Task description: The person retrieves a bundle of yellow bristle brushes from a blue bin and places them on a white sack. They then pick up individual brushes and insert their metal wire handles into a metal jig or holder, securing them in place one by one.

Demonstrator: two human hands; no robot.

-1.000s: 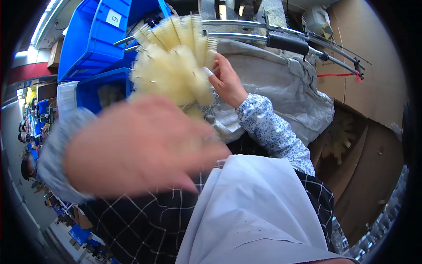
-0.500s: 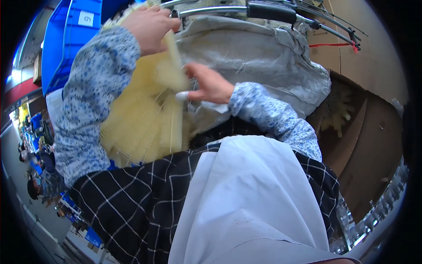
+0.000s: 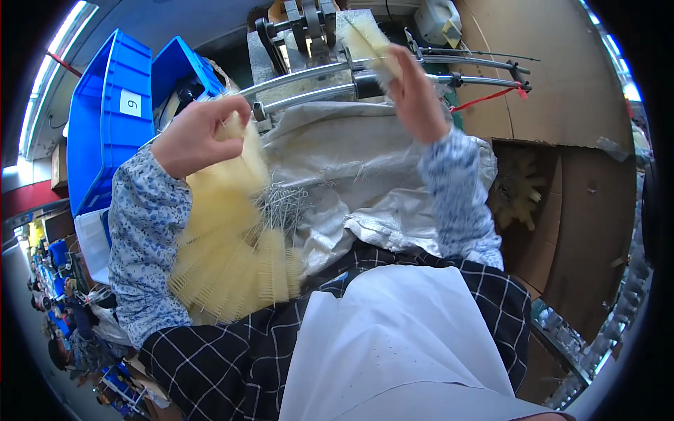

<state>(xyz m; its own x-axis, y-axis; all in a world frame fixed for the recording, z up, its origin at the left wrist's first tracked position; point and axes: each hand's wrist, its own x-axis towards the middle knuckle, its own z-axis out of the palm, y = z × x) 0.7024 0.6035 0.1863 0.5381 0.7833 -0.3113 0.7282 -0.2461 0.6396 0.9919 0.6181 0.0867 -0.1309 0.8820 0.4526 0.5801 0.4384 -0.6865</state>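
My right hand [image 3: 419,102] is raised at the metal bars, its fingers closed on a pale yellow bristle brush [image 3: 364,43]. A thin dark line shows along that brush. At left, my left hand [image 3: 200,137] has its thumb and bent fingers apart, over the top of a pile of similar brushes [image 3: 221,270]. Pale bristles show between the thumb and fingers; they look like part of the pile behind. Thin metal wires [image 3: 282,207], some with looped ends, stick out beside the pile. A whitish plastic sheet [image 3: 351,151] lies under and behind them.
Parallel metal bars [image 3: 309,95] with a black sleeve cross the far side, before a metal machine [image 3: 305,31]. Blue bins [image 3: 126,70] stand at far left. A cardboard box [image 3: 590,231] at right has brushes [image 3: 519,186] inside. A white jug [image 3: 439,21] stands behind.
My right hand has moved from beside the pile up to the bars and now holds a brush. My left hand has shifted down. The view has tilted up, showing the machine.
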